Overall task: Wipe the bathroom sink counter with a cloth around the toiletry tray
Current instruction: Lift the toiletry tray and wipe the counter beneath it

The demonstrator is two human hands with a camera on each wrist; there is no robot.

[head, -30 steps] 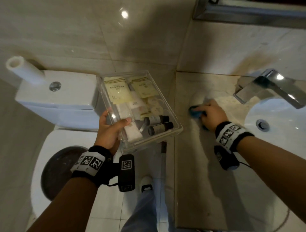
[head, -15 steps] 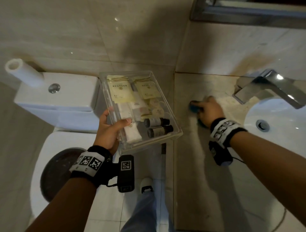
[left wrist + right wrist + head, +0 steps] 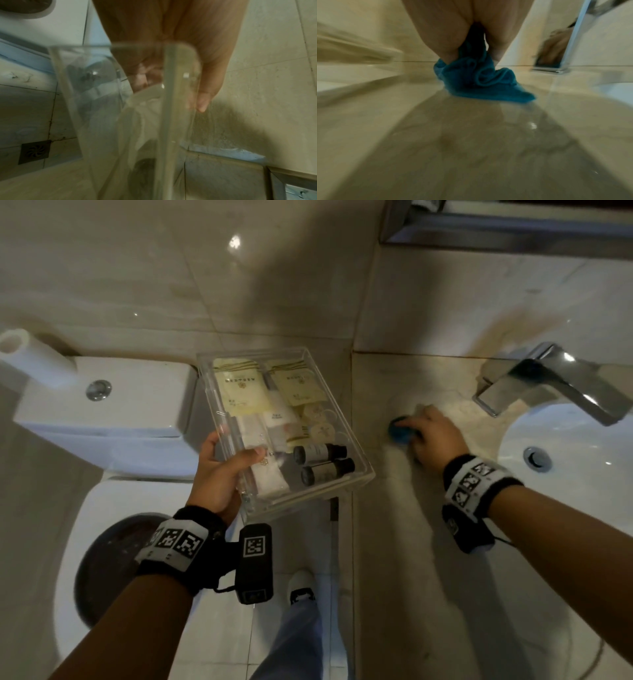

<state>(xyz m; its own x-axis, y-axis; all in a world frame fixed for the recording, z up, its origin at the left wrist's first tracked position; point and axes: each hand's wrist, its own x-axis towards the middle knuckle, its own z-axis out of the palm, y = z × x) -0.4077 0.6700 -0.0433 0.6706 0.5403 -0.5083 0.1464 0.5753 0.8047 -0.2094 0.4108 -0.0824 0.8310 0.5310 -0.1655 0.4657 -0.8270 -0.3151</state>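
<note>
Head view: the left hand (image 3: 219, 474) grips the clear tray (image 3: 349, 474) in the air, above the toilet (image 3: 102, 419), off the counter (image 3: 394, 542). The right hand (image 3: 435, 440) clutches a blue cloth (image 3: 399, 430) on the counter near the tap (image 3: 548, 381).

Left wrist: thumb over the tray's (image 3: 173, 94) wall.

Right wrist: the bunched cloth (image 3: 481, 82) touches the counter (image 3: 471, 148).

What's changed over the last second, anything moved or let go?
Little: the right hand rubbing the blue cloth on the counter only shifted slightly beside the faucet. The left hand still holds the toiletry tray lifted over the toilet.
</note>
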